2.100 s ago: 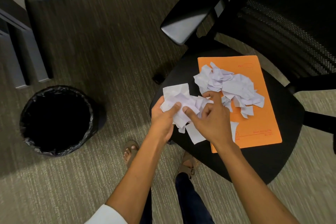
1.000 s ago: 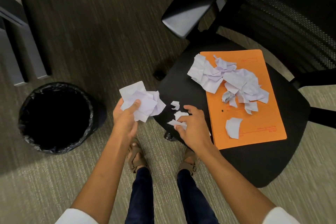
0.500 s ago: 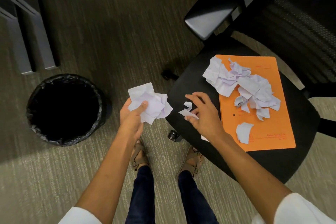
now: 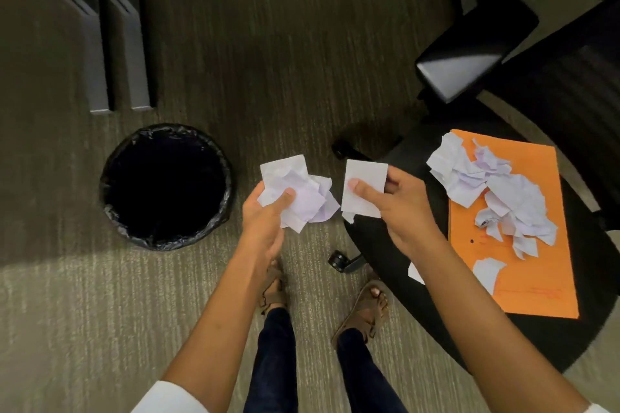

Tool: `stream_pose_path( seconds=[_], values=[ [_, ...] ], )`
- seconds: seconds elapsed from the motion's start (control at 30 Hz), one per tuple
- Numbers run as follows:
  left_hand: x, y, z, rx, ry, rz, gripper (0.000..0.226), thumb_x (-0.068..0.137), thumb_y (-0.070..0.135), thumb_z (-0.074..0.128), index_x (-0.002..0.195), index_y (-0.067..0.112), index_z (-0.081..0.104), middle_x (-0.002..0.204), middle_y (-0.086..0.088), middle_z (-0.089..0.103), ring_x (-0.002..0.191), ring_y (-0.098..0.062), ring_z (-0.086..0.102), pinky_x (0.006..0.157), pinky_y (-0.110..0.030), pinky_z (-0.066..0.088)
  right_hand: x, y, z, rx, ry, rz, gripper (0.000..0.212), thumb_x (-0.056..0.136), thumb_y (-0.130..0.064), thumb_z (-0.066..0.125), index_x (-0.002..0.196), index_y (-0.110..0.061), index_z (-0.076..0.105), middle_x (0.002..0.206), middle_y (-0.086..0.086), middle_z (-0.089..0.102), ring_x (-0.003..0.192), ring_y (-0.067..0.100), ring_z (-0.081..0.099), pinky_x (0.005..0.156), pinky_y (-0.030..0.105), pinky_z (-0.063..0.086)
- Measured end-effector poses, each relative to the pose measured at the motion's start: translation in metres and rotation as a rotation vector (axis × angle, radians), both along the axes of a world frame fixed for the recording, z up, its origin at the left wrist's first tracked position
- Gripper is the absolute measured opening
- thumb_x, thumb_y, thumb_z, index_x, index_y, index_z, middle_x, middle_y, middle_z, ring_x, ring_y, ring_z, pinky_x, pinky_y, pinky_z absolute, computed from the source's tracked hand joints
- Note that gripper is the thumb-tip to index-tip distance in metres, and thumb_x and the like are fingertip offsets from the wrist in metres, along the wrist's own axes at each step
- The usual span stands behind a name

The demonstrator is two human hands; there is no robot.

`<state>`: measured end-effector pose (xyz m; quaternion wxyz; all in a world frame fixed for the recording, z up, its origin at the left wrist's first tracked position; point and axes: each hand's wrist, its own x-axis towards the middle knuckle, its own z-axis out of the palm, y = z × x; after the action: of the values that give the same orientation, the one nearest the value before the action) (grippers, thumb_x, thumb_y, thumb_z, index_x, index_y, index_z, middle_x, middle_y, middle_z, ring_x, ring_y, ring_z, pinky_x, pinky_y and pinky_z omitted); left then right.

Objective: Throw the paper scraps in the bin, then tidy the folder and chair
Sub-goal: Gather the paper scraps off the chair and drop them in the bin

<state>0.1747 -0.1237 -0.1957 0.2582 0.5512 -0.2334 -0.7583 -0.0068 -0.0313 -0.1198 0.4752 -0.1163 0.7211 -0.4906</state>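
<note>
**Both hands full of scraps, bin to your left**

Your left hand (image 4: 265,218) grips a crumpled wad of white paper scraps (image 4: 298,196), thumb pressed over the top, above the carpet (image 4: 285,77) between the bin and the chair. Your right hand (image 4: 399,208) pinches a flatter white scrap (image 4: 364,186) between thumb and fingers, just beside the wad and over the front edge of the chair seat (image 4: 379,245).

The bin (image 4: 166,186), lined with a black bag, stands on the carpet to your left, near the wad but not under it.

The orange folder (image 4: 523,282) lies flat on the seat. A loose pile of torn paper (image 4: 496,191) sits on its upper half, spilling over the folder's left edge. One separate piece (image 4: 488,273) lies lower on the folder, and another small piece (image 4: 416,273) shows on the seat beside your right forearm.
</note>
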Motion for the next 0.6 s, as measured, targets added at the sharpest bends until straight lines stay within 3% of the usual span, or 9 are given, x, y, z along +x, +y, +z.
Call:
stream_pose_path(
  seconds=[0.1,0.3,0.47,0.6],
  values=[
    [0.039,-0.024,0.008,0.007,-0.037,0.14,0.031,0.092,-0.003,0.064,0.116,0.015,0.066,0.105,-0.001,0.076,0.097,-0.021,0.073,0.078,-0.037,0.063,0.042,-0.049,0.008,-0.05,-0.247,-0.013,0.026,0.082,-0.009,0.077,0.099,-0.026,0.07,0.093,-0.011,0.078,0.091,0.006,0.074,0.068,0.02,0.058],
    [0.138,-0.081,0.013,0.068,-0.14,0.548,0.035,0.094,-0.007,0.058,0.126,0.009,0.06,0.119,-0.011,0.068,0.104,-0.025,0.068,0.086,-0.038,0.057,0.133,-0.135,-0.009,0.075,-0.575,-0.053,0.019,0.085,-0.003,0.074,0.099,-0.016,0.07,0.09,-0.001,0.079,0.08,0.011,0.075,0.065,0.027,0.059],
    [0.18,-0.111,0.008,0.109,-0.166,0.699,0.034,0.096,-0.009,0.054,0.126,0.007,0.058,0.123,-0.017,0.064,0.106,-0.03,0.065,0.099,-0.047,0.052,0.197,-0.186,-0.036,0.159,-0.652,-0.079,0.018,0.084,0.0,0.075,0.097,-0.01,0.069,0.1,0.01,0.074,0.088,0.021,0.072,0.069,0.032,0.058],
    [0.194,-0.13,-0.009,0.171,-0.134,0.669,0.032,0.102,-0.001,0.046,0.134,-0.003,0.051,0.128,-0.021,0.061,0.116,-0.034,0.061,0.105,-0.049,0.047,0.23,-0.217,-0.059,0.223,-0.617,-0.051,0.017,0.087,-0.002,0.073,0.102,-0.006,0.067,0.115,0.017,0.071,0.094,0.025,0.07,0.075,0.037,0.057]
  ],
)
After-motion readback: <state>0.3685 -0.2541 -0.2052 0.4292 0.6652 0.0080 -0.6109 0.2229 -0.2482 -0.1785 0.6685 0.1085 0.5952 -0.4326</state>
